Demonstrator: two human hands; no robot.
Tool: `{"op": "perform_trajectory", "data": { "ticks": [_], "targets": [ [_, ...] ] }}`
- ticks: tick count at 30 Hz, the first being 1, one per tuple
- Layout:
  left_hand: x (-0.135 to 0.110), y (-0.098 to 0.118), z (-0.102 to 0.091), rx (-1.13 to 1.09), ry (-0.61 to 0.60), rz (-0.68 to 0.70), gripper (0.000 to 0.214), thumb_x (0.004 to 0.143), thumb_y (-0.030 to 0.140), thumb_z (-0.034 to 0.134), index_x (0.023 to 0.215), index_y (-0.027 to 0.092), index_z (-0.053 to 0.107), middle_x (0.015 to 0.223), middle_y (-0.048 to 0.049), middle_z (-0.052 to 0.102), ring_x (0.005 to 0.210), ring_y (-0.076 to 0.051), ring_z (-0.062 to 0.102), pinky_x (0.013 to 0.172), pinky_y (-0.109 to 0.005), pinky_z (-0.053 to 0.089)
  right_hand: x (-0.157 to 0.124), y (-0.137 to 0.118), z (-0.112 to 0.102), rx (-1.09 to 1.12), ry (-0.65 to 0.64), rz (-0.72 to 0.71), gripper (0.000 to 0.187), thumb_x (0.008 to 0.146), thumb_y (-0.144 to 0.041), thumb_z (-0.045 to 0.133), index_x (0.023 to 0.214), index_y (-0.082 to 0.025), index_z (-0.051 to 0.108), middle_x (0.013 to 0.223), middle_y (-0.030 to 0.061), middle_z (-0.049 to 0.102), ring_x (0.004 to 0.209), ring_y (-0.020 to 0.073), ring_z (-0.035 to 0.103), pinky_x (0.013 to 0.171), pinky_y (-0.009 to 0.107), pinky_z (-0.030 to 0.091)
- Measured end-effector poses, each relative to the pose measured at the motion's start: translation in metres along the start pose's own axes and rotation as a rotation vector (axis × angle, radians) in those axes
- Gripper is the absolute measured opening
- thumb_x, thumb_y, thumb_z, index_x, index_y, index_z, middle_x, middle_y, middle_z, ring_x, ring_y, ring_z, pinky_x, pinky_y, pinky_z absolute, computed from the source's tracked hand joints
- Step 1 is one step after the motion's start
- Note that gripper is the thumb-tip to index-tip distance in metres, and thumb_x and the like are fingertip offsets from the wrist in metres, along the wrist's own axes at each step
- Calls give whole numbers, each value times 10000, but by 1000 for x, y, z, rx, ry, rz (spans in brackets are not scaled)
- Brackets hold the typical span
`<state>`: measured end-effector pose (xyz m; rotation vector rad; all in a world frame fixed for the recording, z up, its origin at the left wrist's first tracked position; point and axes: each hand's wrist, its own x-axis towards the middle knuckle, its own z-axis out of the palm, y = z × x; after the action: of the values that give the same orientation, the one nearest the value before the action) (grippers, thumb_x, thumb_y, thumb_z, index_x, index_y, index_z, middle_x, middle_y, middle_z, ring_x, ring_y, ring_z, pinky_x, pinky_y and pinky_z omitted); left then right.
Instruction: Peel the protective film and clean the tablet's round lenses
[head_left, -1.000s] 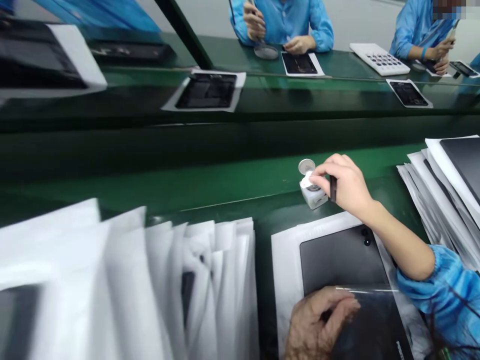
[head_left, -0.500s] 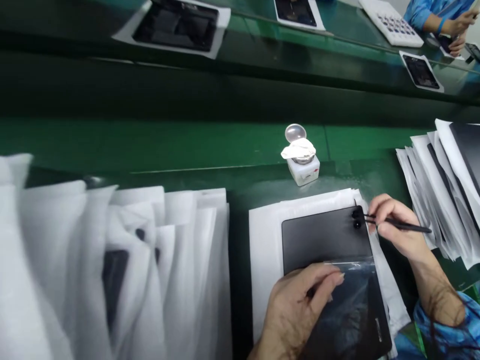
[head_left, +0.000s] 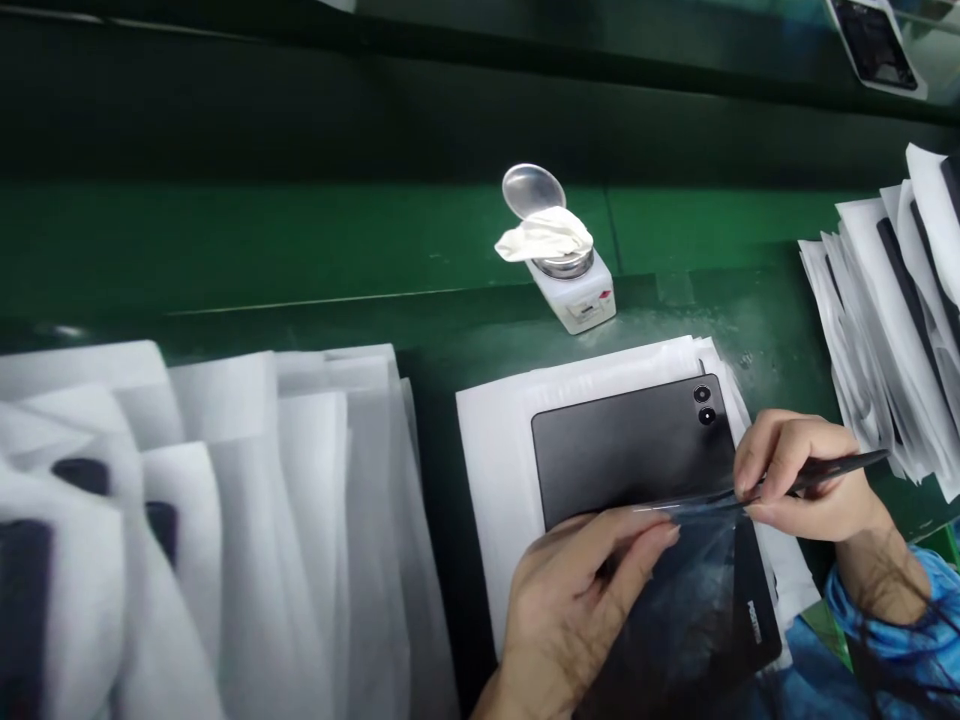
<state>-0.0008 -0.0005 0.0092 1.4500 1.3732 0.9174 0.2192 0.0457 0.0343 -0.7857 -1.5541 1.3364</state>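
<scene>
A black tablet (head_left: pixel 622 450) lies back up on white sheets (head_left: pixel 491 470), its two camera lenses (head_left: pixel 703 404) at the far right corner. Clear film (head_left: pixel 697 570) is raised over its lower half. My left hand (head_left: pixel 562 600) pinches one end of the film's upper edge between thumb and fingers. On the right side, my right hand (head_left: pixel 806 470) is closed around black tweezers (head_left: pixel 851 465), and its fingertips meet the film's other upper end. The tweezer tips are hidden by the film and fingers.
A white dispenser bottle (head_left: pixel 581 300) with its metal lid up and a white cloth on top stands behind the tablet. White sleeves (head_left: pixel 322 560) stand in a row at left; more sleeves holding dark tablets (head_left: pixel 874 330) are at right. Another device (head_left: pixel 874 45) lies farther back.
My right hand has moved the tweezers from the camera lenses down to the film's right corner. The black bits at the lenses no longer show. The view has shifted.
</scene>
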Motion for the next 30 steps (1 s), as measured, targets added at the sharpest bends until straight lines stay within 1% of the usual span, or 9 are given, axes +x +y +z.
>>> {"op": "perform_trajectory", "data": {
  "ticks": [3,7,11,13,15,18,20,26,30],
  "targets": [
    [2,3,0,2,0,-15,141,890,390,688,805,306,761,656,85,776,485,-93,676,550,-155,559,-1,0,1,-33,-9,12,189,769,-72,771,787,-233,673,791,22,706,688,150,681,605,259,562],
    [3,4,0,20,-8,-17,158,893,386,682,784,302,762,663,85,779,447,-86,655,561,-159,568,-1,-1,1,-70,-16,7,192,776,-55,743,777,-232,667,793,23,709,693,150,686,610,263,564],
    [1,2,-1,35,17,43,189,918,434,656,808,316,754,642,101,766,461,-77,663,542,-139,547,-1,-1,0,-94,-14,7,191,776,-66,749,763,-235,661,782,23,707,685,156,685,597,270,564],
    [-1,1,-1,44,15,51,201,923,455,647,818,317,750,657,104,770,453,-71,656,549,-136,547,-1,-1,0,-103,-12,4,198,776,-55,736,760,-236,658,779,23,706,682,157,685,595,271,565],
    [-2,0,-1,65,-12,34,200,927,452,646,823,316,750,677,105,777,458,-68,656,578,-137,555,-1,-1,0,-109,-9,3,209,770,-39,725,763,-236,655,780,21,704,684,156,687,599,268,567],
    [-1,-2,0,72,-4,53,220,932,473,634,827,315,745,666,105,773,499,-72,677,582,-131,545,-1,0,1,-108,-8,-3,218,765,-29,719,764,-235,649,780,18,702,686,152,686,603,264,569],
    [0,-2,1,80,0,48,223,930,478,635,825,312,743,668,103,772,507,-76,682,590,-136,548,-1,0,1,-108,-4,-8,211,772,-41,724,762,-236,645,779,16,700,682,150,684,600,261,571],
    [-1,2,-2,87,5,38,243,922,486,637,807,307,755,659,82,775,446,-97,651,586,-183,578,-1,0,2,-109,3,-16,192,786,-90,762,750,-234,640,770,11,692,668,143,678,590,252,567],
    [-3,4,-3,58,-12,18,224,918,444,647,795,295,760,643,69,770,458,-107,662,565,-187,575,-2,1,2,-104,2,-20,193,789,-89,764,749,-232,641,774,10,693,674,141,679,597,249,571]
  ]
}}
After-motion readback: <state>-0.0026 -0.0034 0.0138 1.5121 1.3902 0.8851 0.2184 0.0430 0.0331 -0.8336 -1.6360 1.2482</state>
